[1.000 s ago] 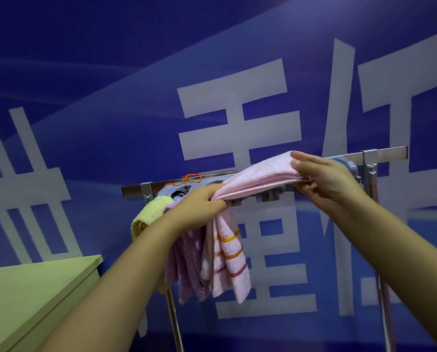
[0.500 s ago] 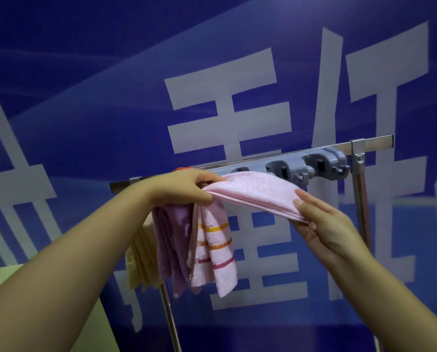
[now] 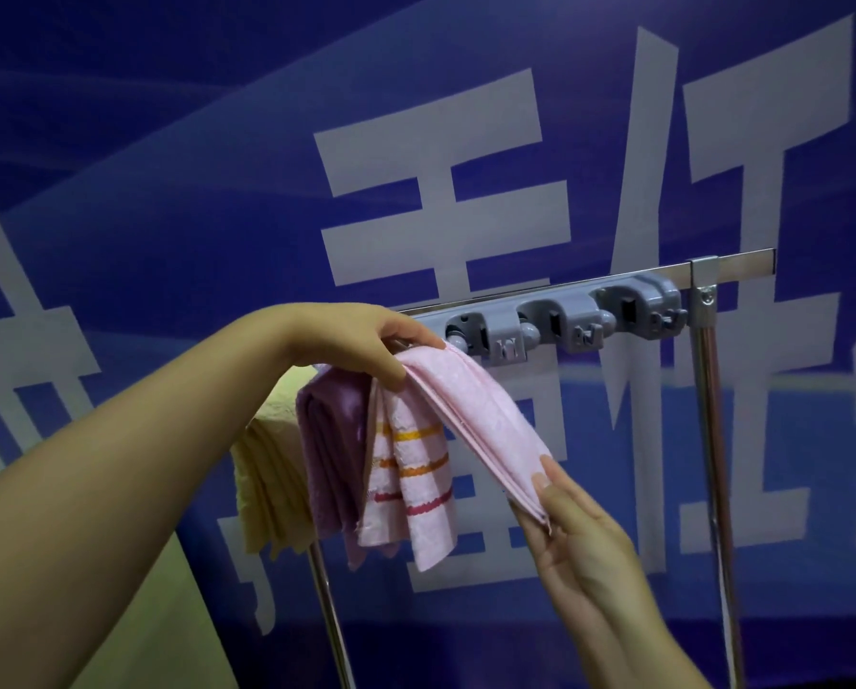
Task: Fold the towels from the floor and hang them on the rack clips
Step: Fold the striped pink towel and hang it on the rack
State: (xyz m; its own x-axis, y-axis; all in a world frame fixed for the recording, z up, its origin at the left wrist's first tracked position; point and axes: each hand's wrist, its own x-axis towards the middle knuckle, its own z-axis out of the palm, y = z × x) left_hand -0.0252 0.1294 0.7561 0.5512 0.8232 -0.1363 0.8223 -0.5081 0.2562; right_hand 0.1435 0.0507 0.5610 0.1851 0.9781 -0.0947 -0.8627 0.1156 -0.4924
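A folded pale pink towel [image 3: 471, 415] slopes down to the right from the grey clip strip [image 3: 565, 323] on the metal rack bar [image 3: 734, 263]. My left hand [image 3: 361, 340] pinches its upper end beside the leftmost visible clip. My right hand [image 3: 570, 519] holds its lower corner between thumb and fingers. Left of it hang a white towel with orange and red stripes [image 3: 411, 484], a purple towel [image 3: 331, 440] and a yellow towel [image 3: 267, 479]. Three clips to the right hold nothing.
A blue banner with large white characters [image 3: 441, 201] fills the background behind the rack. Two chrome rack legs [image 3: 714, 464] run down at the right and under the towels. A pale green tabletop [image 3: 167, 614] sits at the lower left.
My right hand has lowered the pink towel's free end from bar height to well below the clips. My left hand stays at the towel's upper end by the clip strip.
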